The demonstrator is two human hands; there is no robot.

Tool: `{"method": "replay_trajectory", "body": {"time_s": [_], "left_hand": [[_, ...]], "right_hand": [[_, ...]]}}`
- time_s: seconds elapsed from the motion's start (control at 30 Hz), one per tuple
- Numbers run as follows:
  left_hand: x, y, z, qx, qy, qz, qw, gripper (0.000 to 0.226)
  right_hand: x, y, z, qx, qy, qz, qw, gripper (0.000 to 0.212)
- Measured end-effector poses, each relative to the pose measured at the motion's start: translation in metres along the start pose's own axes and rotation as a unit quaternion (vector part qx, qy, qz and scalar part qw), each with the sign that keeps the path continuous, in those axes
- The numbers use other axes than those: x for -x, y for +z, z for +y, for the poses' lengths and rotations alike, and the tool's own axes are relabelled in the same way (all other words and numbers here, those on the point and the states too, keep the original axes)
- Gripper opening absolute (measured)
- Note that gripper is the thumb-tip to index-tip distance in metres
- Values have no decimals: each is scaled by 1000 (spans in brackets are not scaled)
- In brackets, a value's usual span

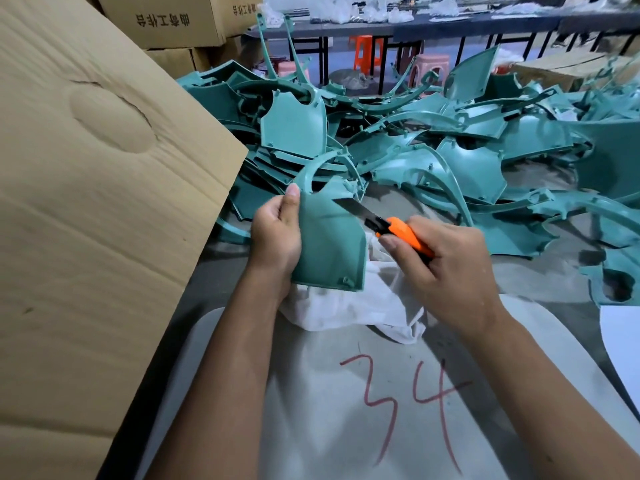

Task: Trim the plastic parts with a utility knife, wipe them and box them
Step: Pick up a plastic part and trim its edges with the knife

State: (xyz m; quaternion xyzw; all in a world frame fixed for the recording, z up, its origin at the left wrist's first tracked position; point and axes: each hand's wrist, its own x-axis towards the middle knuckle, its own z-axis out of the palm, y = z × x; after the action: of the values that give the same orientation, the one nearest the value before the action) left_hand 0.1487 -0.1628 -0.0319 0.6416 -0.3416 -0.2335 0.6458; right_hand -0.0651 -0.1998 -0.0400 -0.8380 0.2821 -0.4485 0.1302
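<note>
My left hand (277, 233) grips a teal plastic part (329, 244) by its left edge and holds it upright above the table. An orange utility knife (398, 230) is in my right hand (446, 268); its bare blade (353, 207) lies against the part's upper right edge. Under both hands a crumpled white cloth (349, 306) rests on the table. A large heap of similar teal parts (433, 150) covers the table beyond my hands. A big cardboard box flap (97, 202) rises at the left.
A grey work surface (311, 393) with a red "34" written on it lies in front of me. Stacked cardboard boxes (173, 22) stand at the back left. Orange and pink stools (367, 50) and a long dark table are farther back. White sheet at right edge (623, 341).
</note>
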Motion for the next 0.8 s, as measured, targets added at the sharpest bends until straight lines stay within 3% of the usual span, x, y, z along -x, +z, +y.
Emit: {"method": "replay_trajectory", "body": {"time_s": [0.2,0.3,0.43,0.7,0.8], "left_hand": [[-4,-7,5,-1,37,31,999,55],[-7,-9,4,-18,44,56,997,58],[-9,-13,5,-13,25,80,996,54],[-8,-11,10,53,-50,90,993,46],[-7,-12,11,66,-53,87,993,39]], "right_hand": [[-1,-14,5,-86,-41,-63,993,50],[0,-12,1,-57,-51,-44,996,51],[-1,-3,-4,25,-41,-10,999,50],[0,-9,4,-74,-43,-80,993,52],[0,-9,-1,-78,-51,-53,994,51]]}}
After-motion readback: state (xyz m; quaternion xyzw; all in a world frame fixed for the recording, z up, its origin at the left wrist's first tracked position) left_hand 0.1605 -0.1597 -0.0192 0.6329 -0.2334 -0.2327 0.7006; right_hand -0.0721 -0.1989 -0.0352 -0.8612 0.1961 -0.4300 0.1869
